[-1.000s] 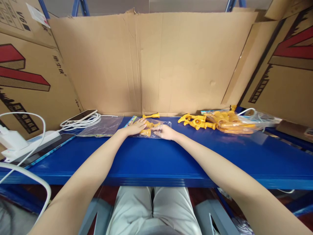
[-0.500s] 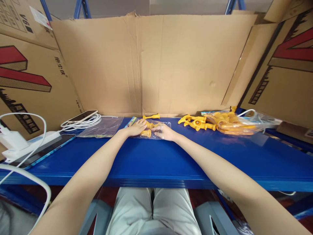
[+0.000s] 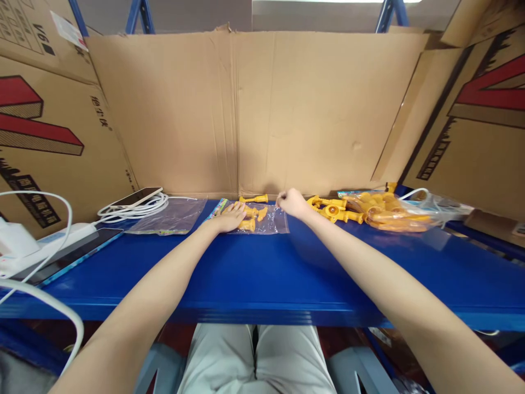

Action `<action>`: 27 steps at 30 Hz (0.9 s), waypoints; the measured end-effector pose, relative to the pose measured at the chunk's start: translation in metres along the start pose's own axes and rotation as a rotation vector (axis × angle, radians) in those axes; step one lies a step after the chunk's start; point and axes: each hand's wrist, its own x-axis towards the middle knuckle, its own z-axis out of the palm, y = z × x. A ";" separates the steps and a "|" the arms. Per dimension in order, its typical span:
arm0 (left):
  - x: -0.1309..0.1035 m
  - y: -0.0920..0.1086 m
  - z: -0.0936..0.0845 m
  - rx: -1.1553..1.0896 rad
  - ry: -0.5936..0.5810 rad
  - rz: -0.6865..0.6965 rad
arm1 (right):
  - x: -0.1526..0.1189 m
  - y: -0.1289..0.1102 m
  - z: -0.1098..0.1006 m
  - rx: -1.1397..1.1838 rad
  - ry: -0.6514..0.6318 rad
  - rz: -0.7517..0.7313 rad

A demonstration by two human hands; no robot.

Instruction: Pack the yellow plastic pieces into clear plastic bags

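A clear plastic bag with yellow plastic parts in it lies near the middle of the blue shelf. Across its left part rests my left hand, flat with fingers spread. My right hand is above the bag's right edge, fingers curled together; whether they pinch anything is too small to tell. Behind the bag lies a single yellow piece. Just right of my right hand is a loose group of yellow parts.
Another flat clear bag lies left of my left hand. Further left are a coiled white cable, phones and a power strip. A full bag of yellow parts lies at the right. Cardboard stands behind.
My right hand has lifted off the bag's yellow parts and moved right and up, its fingers now curled. My left hand has shifted slightly right on the bag.
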 end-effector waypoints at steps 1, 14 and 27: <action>0.000 0.000 0.000 -0.001 -0.012 -0.015 | 0.008 0.000 -0.002 -0.025 0.051 0.003; -0.011 0.014 -0.010 -0.013 -0.078 -0.079 | 0.084 0.008 0.057 -0.270 -0.284 -0.060; 0.005 -0.001 0.003 -0.032 -0.050 -0.032 | 0.060 0.024 0.020 -0.653 -0.191 0.049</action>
